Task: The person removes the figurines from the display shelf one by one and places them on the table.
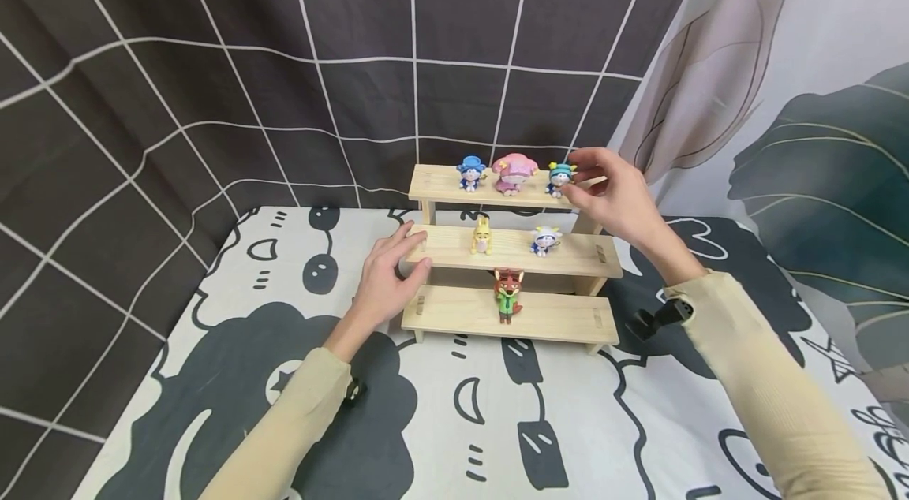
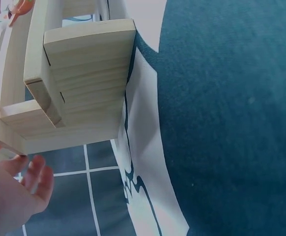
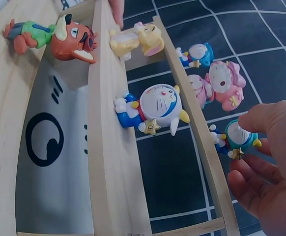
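A three-tier wooden display shelf stands on the patterned cloth. My left hand grips the left end of its middle tier, fingers on the board and thumb near the front edge. At the right of the top tier, my right hand pinches a small figurine in a teal hat, thumb by its head and fingers curled behind. Left of it on that tier stand a pink-hooded figurine and a blue-hatted one. The middle tier bears a yellow rabbit figurine and a white-hooded figurine with yellow horns.
A fox figurine in a green shirt stands on the bottom tier. Close behind the shelf hangs a dark curtain with a white grid. A pale leaf-print curtain is at the right. Cartoon-print cloth lies underneath.
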{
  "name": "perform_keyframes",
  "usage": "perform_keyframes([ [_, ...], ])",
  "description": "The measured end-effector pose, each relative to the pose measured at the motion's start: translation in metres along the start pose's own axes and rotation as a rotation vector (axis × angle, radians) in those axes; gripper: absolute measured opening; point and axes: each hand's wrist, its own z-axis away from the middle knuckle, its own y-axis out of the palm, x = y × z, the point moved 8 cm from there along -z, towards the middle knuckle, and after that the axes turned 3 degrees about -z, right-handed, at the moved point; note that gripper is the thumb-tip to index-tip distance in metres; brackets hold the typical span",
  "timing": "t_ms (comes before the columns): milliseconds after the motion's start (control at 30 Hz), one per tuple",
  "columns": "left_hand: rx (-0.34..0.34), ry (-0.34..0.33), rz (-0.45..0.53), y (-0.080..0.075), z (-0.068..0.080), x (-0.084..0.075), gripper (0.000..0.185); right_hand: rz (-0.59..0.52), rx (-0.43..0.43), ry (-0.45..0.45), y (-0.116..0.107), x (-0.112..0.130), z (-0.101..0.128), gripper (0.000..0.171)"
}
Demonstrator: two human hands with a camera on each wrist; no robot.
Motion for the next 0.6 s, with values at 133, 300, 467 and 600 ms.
perform_keyframes([
  [133,0.007,-0.009,-0.003,-0.0001,-0.0007,0.0003,0.04,-0.005,0.004,0.013,0.0009,-0.0005,-0.0006,0.044],
  [300,0.007,-0.01,-0.002,-0.0006,-0.0002,0.0004,0.041,-0.006,0.01,0.02,0.0024,-0.0012,-0.0017,0.044],
  [467,0.009,-0.012,0.006,-0.0015,-0.0005,0.0002,0.04,-0.011,0.008,0.03,0.0032,-0.0037,-0.0032,0.043],
  [600,0.018,-0.023,0.006,-0.0011,-0.001,0.0014,0.041,-0.017,0.009,0.032,0.0045,-0.0049,-0.0041,0.042],
])
